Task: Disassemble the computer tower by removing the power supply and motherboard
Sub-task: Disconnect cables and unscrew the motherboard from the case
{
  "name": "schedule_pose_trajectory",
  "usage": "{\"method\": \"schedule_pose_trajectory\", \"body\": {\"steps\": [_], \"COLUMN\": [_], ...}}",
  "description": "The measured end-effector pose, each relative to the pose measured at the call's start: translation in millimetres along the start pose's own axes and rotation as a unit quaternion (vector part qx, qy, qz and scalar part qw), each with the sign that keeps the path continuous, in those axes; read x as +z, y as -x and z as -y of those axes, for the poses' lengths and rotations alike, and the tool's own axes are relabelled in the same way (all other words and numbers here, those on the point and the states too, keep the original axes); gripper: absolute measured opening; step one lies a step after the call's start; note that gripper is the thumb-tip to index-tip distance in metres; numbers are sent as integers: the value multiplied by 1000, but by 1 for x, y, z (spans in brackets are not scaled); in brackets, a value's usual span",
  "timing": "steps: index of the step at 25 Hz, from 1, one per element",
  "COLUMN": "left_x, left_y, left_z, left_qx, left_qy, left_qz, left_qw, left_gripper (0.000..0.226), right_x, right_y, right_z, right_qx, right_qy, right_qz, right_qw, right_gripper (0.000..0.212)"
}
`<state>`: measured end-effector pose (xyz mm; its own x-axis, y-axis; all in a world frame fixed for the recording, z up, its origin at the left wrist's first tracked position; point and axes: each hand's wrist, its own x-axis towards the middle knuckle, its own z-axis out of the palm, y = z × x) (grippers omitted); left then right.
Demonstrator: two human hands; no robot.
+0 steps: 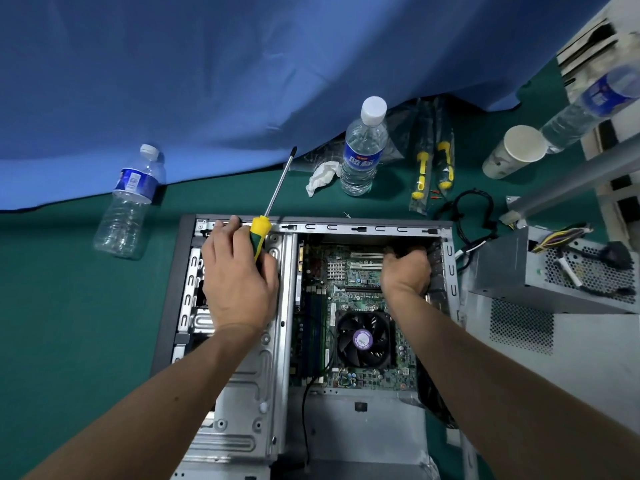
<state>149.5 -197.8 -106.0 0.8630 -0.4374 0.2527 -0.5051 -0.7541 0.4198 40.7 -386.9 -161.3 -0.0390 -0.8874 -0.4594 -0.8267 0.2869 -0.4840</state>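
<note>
The open computer tower (pixel 367 229) lies on its side on the green table. Its green motherboard (pixel 349 296) sits inside with a black CPU fan (pixel 363 339). My left hand (pixel 235 275) rests on the silver drive cage at the case's far left corner and holds a yellow-green screwdriver (pixel 261 233), shaft pointing away. My right hand (pixel 407 268) reaches into the far right corner of the case, fingers curled over the board's rear edge; what they grip is hidden. The grey power supply (pixel 512 271) stands outside the case on the right, cables trailing.
Water bottles stand at the back (pixel 363 147), lie at the left (pixel 130 202) and the far right (pixel 595 102). A paper cup (pixel 516 150), bagged yellow tools (pixel 433 168), a crumpled tissue (pixel 322 176) and a black cable (pixel 474 209) lie behind the case. Blue cloth covers the back.
</note>
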Motion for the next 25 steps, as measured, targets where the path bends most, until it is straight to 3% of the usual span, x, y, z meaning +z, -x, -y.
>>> {"method": "schedule_pose_trajectory", "body": {"steps": [12,19,25], "left_x": [1,2,-1], "left_y": [1,1,0], "left_z": [0,1,-1], "left_qx": [5,12,4], "left_qy": [-3,-5,-8], "left_qz": [-10,-15,-2], "left_qw": [1000,1000,1000], "left_gripper": [33,34,35], "right_x": [5,7,4], "right_y": [-3,1,-2], "right_z": [1,-3,-4], "right_qx": [-19,-85,-46], "right_qy": [52,96,79], "right_qz": [-19,-38,-18], "right_qw": [998,991,996], "right_gripper": [28,26,36]}}
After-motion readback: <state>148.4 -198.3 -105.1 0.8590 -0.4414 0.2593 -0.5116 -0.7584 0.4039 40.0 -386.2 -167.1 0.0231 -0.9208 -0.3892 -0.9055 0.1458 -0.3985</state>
